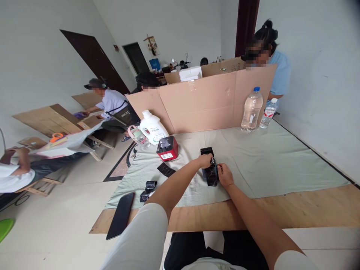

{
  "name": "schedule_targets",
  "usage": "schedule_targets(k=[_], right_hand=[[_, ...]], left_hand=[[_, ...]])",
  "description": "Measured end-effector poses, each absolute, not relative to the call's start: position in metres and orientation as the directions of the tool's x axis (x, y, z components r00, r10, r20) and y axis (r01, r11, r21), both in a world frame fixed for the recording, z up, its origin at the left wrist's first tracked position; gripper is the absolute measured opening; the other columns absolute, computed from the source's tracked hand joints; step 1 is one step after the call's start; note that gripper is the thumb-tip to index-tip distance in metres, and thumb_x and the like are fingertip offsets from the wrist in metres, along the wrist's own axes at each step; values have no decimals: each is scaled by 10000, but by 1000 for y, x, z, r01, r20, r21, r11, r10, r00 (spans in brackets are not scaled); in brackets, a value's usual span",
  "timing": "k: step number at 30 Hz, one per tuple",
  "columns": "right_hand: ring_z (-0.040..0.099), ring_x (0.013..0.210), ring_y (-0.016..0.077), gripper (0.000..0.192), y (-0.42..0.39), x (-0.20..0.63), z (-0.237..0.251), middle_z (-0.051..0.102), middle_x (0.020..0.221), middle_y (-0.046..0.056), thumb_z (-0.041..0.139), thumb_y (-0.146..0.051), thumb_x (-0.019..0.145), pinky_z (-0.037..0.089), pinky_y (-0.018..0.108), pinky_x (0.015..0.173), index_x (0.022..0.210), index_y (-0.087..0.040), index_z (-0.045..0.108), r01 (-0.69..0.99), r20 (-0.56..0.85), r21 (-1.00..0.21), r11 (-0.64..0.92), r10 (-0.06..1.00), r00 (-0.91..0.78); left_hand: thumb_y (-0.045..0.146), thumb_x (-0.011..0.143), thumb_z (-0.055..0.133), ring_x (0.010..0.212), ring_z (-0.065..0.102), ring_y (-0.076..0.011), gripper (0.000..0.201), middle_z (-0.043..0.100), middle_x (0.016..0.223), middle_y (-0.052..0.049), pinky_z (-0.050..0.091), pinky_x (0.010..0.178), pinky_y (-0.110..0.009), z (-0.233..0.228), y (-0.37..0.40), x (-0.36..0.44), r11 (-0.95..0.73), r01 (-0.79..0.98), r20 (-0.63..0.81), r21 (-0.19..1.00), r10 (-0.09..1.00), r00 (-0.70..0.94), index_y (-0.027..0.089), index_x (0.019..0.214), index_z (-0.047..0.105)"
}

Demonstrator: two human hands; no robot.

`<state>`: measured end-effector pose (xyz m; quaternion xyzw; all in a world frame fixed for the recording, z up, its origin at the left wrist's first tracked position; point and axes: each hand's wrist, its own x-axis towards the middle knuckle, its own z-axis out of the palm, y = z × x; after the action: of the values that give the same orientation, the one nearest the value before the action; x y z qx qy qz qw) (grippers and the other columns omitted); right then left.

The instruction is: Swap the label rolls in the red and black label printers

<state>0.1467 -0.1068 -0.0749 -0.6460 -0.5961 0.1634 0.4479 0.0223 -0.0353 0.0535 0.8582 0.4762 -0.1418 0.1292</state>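
Working left to right across the table (281, 210): black phone (120, 215) lies flat at the left edge, corner hanging over the wood, parked out of the way. Just beside it a small crumpled black wrapper (148, 189) and a flat black sheet (165, 169) sit on the pale green cloth (267, 161), within easy reach of the left arm. Further back: red and black box-like device (167, 148), white detergent jug (152, 127) and a pink-capped bottle (137, 135), grouped against the cardboard screen (213, 99), which stands upright as a divider from the people behind.

Centre: left hand (205, 161) grips the top of the black pouch-like item (210, 173), fingers curled shut on its upper edge, apparently steadying it. The item rests on the cloth between both hands, with a small black box (206, 151) touching or just behind it. Right hand (224, 175) presses on the item's right side, fingertips pinched on something small at the top; too small to tell what.

Far right: two clear water bottles (251, 109) stand upright by the screen, well apart from the hands.
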Motion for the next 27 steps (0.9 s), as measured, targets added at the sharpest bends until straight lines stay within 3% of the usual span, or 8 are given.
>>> schedule_targets(k=[4, 9, 15, 22, 24, 27], right_hand=[[579, 943, 223, 335, -108, 146, -74, 638, 984, 98, 313, -352, 899, 451, 368, 864, 971, -184, 594, 611, 309, -785, 101, 919, 245], [568, 1061, 221, 392, -109, 146, -73, 617, 1170, 91, 325, -345, 906, 449, 386, 931, 1181, -196, 561, 606, 336, -781, 153, 920, 201], [566, 1095, 221, 428, -109, 147, -73, 621, 1184, 91, 302, -335, 919, 445, 394, 968, 1232, -196, 559, 647, 350, -741, 182, 926, 141], [565, 1089, 230, 434, -108, 147, -73, 615, 1178, 105, 305, -321, 921, 450, 406, 968, 1250, -181, 550, 668, 380, -717, 198, 915, 137], [550, 1104, 222, 432, -108, 148, -73, 591, 1190, 105, 312, -303, 919, 452, 397, 970, 1270, -196, 539, 672, 405, -706, 223, 906, 125], [543, 1091, 201, 411, -107, 150, -73, 542, 1204, 99, 331, -231, 893, 456, 374, 969, 1202, -228, 602, 682, 437, -681, 267, 896, 86]], left_hand=[[140, 795, 515, 1042, 596, -241, 399, 632, 1125, -126, 469, 816, -295, 52, -36, 22, -520, 848, -329, 103, 787, 522, 177, 1191, 475], [144, 786, 532, 1015, 602, -258, 376, 632, 1084, -141, 476, 800, -306, 47, -36, 24, -513, 853, -319, 97, 795, 515, 145, 1161, 517], [142, 748, 576, 1003, 596, -243, 339, 535, 1205, -145, 468, 825, -299, 32, -38, 24, -515, 848, -208, 122, 822, 530, 143, 1086, 597], [222, 701, 666, 1050, 523, -275, 231, 644, 969, -65, 425, 886, -361, 13, -35, 15, -512, 847, -1, 144, 856, 517, 201, 930, 644], [270, 707, 678, 1032, 530, -262, 193, 631, 985, -66, 428, 881, -353, 9, -35, 12, -501, 843, 31, 196, 862, 506, 202, 886, 652], [244, 779, 594, 972, 558, -212, 115, 621, 957, -60, 447, 869, -322, 6, -36, 4, -445, 817, 134, 366, 894, 427, 200, 872, 645]])
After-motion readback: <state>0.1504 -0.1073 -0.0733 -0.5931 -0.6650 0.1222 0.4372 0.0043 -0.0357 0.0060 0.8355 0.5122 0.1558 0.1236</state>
